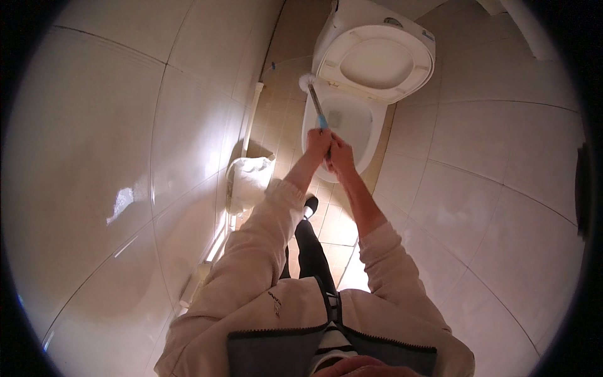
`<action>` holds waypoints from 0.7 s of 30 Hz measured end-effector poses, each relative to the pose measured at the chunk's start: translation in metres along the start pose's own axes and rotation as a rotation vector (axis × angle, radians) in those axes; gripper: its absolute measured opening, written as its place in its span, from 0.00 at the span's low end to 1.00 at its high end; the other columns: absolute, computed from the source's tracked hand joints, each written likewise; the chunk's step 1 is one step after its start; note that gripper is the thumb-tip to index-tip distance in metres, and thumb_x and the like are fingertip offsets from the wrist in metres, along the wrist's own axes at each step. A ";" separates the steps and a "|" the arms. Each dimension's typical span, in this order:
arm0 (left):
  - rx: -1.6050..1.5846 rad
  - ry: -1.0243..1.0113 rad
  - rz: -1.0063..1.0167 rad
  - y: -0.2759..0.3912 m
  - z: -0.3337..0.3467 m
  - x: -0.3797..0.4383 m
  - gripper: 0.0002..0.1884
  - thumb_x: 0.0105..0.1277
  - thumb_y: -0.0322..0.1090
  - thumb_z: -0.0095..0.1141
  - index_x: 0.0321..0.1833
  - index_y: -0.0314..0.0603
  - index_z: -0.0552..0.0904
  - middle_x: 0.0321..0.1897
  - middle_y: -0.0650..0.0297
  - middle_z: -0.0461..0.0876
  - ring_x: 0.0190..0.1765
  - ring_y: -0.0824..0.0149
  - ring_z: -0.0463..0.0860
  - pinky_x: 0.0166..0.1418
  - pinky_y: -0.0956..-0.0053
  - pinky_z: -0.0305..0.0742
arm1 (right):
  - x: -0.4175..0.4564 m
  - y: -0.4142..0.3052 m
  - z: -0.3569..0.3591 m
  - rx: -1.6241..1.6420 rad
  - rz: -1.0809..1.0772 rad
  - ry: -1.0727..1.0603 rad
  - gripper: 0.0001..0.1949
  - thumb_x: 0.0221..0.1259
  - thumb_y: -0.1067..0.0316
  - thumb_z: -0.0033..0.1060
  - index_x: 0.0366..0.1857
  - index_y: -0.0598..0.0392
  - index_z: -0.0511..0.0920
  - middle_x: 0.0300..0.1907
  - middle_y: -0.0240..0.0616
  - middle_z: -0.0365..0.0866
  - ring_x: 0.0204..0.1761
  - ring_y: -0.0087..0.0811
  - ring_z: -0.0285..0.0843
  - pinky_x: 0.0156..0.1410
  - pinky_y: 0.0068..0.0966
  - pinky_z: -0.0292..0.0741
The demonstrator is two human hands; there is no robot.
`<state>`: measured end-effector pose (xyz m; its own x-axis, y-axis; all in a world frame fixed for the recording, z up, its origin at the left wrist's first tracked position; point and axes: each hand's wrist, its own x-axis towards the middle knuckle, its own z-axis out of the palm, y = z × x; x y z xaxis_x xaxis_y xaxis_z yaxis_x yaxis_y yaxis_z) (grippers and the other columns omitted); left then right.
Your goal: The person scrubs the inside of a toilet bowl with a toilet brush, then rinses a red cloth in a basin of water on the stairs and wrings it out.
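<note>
Both of my hands grip the handle of a toilet brush (316, 100) over a white toilet bowl (360, 120). My left hand (319, 143) is higher on the handle, by its light blue part, and my right hand (340, 155) is just beside it, lower down. The white bristle head (307, 82) is at the bowl's back left rim; whether it touches the rim I cannot tell. Behind the bowl, the toilet seat (332, 66) and lid stand raised against the tank.
A waste bin with a white liner (249, 181) stands at the left wall, below a pale pipe (253, 118). Tiled walls (198, 118) rise close on both sides. My shoe (310, 206) is on the tiled floor in front of the toilet.
</note>
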<state>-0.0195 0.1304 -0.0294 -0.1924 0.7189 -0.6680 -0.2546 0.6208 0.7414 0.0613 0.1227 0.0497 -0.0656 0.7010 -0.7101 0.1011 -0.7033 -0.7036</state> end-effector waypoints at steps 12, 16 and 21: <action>-0.097 -0.052 -0.017 -0.038 -0.018 -0.072 0.18 0.68 0.42 0.50 0.26 0.35 0.81 0.14 0.64 0.76 0.14 0.70 0.75 0.16 0.72 0.66 | -0.061 0.036 0.002 -0.168 0.004 0.004 0.18 0.73 0.64 0.41 0.61 0.52 0.74 0.17 0.27 0.69 0.14 0.19 0.64 0.16 0.20 0.60; -0.190 -0.149 -0.100 -0.008 -0.027 -0.045 0.17 0.67 0.40 0.51 0.21 0.39 0.78 0.14 0.64 0.75 0.14 0.70 0.73 0.15 0.73 0.64 | -0.039 0.013 0.013 -0.034 0.084 -0.026 0.13 0.74 0.62 0.40 0.45 0.54 0.78 0.16 0.27 0.68 0.12 0.18 0.60 0.13 0.20 0.57; -0.031 0.019 -0.129 -0.064 -0.017 -0.125 0.19 0.67 0.39 0.49 0.21 0.31 0.77 0.12 0.59 0.75 0.13 0.65 0.76 0.14 0.67 0.66 | -0.093 0.096 -0.015 -0.273 0.005 0.054 0.17 0.74 0.61 0.42 0.59 0.53 0.76 0.18 0.31 0.72 0.12 0.20 0.63 0.14 0.22 0.58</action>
<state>0.0052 -0.0045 0.0057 -0.1736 0.6273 -0.7592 -0.3074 0.6979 0.6469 0.0925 -0.0081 0.0487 -0.0127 0.7082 -0.7059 0.3659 -0.6537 -0.6624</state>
